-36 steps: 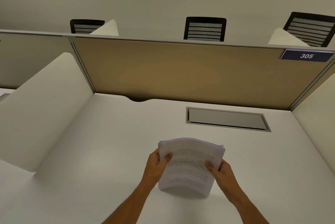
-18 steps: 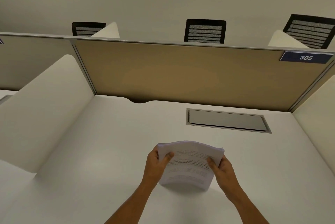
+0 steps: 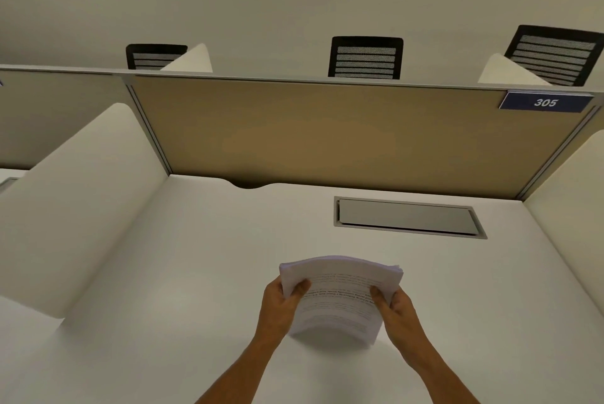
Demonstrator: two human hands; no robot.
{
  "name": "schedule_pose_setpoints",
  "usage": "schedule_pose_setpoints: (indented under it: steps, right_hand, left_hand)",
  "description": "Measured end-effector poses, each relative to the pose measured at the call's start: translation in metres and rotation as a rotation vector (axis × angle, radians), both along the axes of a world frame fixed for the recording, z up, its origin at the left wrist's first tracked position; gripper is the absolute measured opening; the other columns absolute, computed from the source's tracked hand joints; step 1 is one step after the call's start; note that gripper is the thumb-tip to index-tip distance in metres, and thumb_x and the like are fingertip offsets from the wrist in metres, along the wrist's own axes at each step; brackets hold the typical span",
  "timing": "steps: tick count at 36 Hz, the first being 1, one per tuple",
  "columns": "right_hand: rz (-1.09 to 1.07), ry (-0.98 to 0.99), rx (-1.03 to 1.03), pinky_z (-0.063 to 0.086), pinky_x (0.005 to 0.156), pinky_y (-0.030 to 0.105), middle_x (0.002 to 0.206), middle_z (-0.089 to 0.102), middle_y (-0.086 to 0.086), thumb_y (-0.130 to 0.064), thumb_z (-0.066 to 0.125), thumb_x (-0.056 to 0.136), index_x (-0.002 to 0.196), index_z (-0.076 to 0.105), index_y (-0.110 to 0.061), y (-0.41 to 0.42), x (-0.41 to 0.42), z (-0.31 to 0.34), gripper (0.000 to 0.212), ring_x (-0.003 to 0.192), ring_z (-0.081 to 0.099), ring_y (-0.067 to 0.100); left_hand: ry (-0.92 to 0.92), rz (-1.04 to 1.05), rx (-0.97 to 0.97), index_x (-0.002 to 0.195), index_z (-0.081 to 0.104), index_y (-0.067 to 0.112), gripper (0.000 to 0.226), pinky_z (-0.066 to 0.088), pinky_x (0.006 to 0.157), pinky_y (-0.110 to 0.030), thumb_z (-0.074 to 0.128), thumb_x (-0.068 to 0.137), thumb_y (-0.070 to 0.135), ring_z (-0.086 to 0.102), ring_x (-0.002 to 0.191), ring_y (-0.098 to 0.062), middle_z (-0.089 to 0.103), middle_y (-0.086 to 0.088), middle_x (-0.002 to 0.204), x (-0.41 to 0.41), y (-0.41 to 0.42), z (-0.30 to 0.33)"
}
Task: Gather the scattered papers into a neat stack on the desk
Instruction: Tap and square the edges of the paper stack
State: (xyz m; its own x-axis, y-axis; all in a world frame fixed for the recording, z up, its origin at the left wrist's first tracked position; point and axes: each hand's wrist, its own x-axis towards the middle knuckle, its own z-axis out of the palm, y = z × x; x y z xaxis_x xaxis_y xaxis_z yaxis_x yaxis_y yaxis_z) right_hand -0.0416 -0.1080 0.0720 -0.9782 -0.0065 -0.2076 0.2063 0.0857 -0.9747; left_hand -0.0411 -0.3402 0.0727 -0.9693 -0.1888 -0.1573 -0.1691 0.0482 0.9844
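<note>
A thick stack of printed white papers (image 3: 340, 299) stands tilted on its lower edge on the white desk (image 3: 163, 305), bowed upward in the middle. My left hand (image 3: 281, 304) grips the stack's left side with the thumb on the front sheet. My right hand (image 3: 394, 307) grips the right side the same way. The sheets look roughly aligned, with the top right corners slightly fanned. No loose sheets lie elsewhere on the desk.
A tan divider panel (image 3: 327, 135) closes the back of the desk, with white side partitions (image 3: 65, 214) left and right. A grey cable hatch (image 3: 405, 217) is set in the desk behind the papers. Black chairs (image 3: 365, 57) show beyond the divider, and a blue sign (image 3: 545, 103) reads 305.
The stack has sunk slightly toward the desk between my hands, and its upper edge sits a little lower. Both hands keep their grip.
</note>
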Motion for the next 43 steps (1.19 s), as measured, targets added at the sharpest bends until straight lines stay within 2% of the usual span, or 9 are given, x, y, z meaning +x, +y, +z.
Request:
schedule_pose_setpoints:
  steps: [4,16,20,29,34,38,40,42,43]
  right_hand:
    - [0.013,-0.041,0.018,0.056,0.073,0.012,0.105,0.074,-0.014,-0.023,0.049,0.105,0.121,0.062,-0.03,0.0,0.004,-0.009,0.022,0.096,0.068,0.0]
    - [0.028,-0.014,0.077,0.057,0.074,0.015,0.102,0.075,-0.011,-0.02,0.047,0.105,0.119,0.063,-0.029,0.002,0.002,-0.008,0.022,0.094,0.069,0.002]
    - [0.058,-0.027,0.102,0.056,0.074,0.012,0.108,0.072,-0.005,-0.017,0.046,0.105,0.12,0.062,-0.027,0.001,0.002,-0.011,0.023,0.093,0.067,-0.004]
    - [0.088,-0.038,0.219,0.061,0.075,0.029,0.097,0.078,-0.008,-0.028,0.05,0.103,0.107,0.071,-0.028,0.006,-0.012,-0.011,0.021,0.093,0.073,0.015]
    - [0.152,-0.028,0.338,0.063,0.068,0.028,0.09,0.078,-0.011,-0.029,0.053,0.102,0.106,0.069,-0.025,0.012,-0.022,-0.005,0.017,0.08,0.076,0.009]
    - [0.238,-0.018,0.43,0.061,0.064,0.022,0.087,0.078,-0.013,-0.029,0.053,0.102,0.104,0.069,-0.03,0.013,-0.031,0.01,0.017,0.076,0.076,0.006]
    - [0.294,0.012,0.501,0.061,0.067,0.024,0.089,0.078,-0.012,-0.032,0.052,0.103,0.102,0.07,-0.034,0.013,-0.035,0.018,0.018,0.076,0.075,0.008]
    - [0.353,0.039,0.572,0.061,0.067,0.023,0.091,0.078,-0.01,-0.033,0.05,0.103,0.103,0.07,-0.034,0.012,-0.039,0.026,0.02,0.077,0.074,0.009]
    - [0.382,0.047,0.603,0.059,0.066,0.021,0.093,0.077,-0.01,-0.033,0.05,0.103,0.106,0.07,-0.034,0.011,-0.04,0.03,0.021,0.078,0.074,0.009]
  left_hand:
    - [-0.045,-0.038,0.001,0.098,0.072,0.032,0.011,0.059,0.073,-0.026,0.067,0.091,0.025,0.072,0.086,-0.01,0.077,0.007,0.091,0.005,-0.001,-0.011]
    - [-0.054,-0.035,0.013,0.104,0.071,0.031,0.015,0.059,0.071,-0.021,0.065,0.092,0.024,0.072,0.088,-0.008,0.077,0.009,0.095,0.011,0.002,-0.015]
    - [-0.09,-0.074,-0.005,0.112,0.068,0.024,0.019,0.059,0.081,-0.027,0.062,0.094,0.022,0.07,0.096,-0.009,0.075,0.007,0.102,0.014,0.003,-0.025]
    - [-0.156,-0.05,0.019,0.101,0.073,0.024,0.012,0.059,0.072,-0.022,0.064,0.093,0.023,0.072,0.089,-0.015,0.077,0.004,0.094,0.007,0.002,-0.02]
    - [-0.19,-0.078,0.071,0.098,0.075,0.024,0.011,0.06,0.068,-0.024,0.07,0.089,0.02,0.075,0.087,-0.017,0.079,0.001,0.096,-0.001,-0.011,-0.017]
    - [-0.181,-0.034,0.105,0.105,0.069,0.018,0.024,0.059,0.075,-0.027,0.073,0.084,0.008,0.074,0.095,-0.022,0.076,-0.007,0.106,-0.018,-0.026,-0.007]
    - [-0.167,-0.024,-0.006,0.12,0.06,0.017,0.044,0.058,0.077,-0.026,0.078,0.08,0.013,0.07,0.102,-0.02,0.07,-0.009,0.12,-0.027,-0.03,0.005]
    - [-0.167,-0.045,-0.249,0.146,0.034,0.02,0.086,0.051,0.101,-0.041,0.082,0.076,0.028,0.052,0.129,-0.026,0.052,-0.002,0.141,-0.038,-0.032,0.021]
    - [-0.148,-0.064,-0.373,0.152,0.019,0.022,0.102,0.036,0.113,-0.049,0.083,0.074,0.036,0.036,0.141,-0.028,0.038,-0.002,0.152,-0.043,-0.033,0.029]
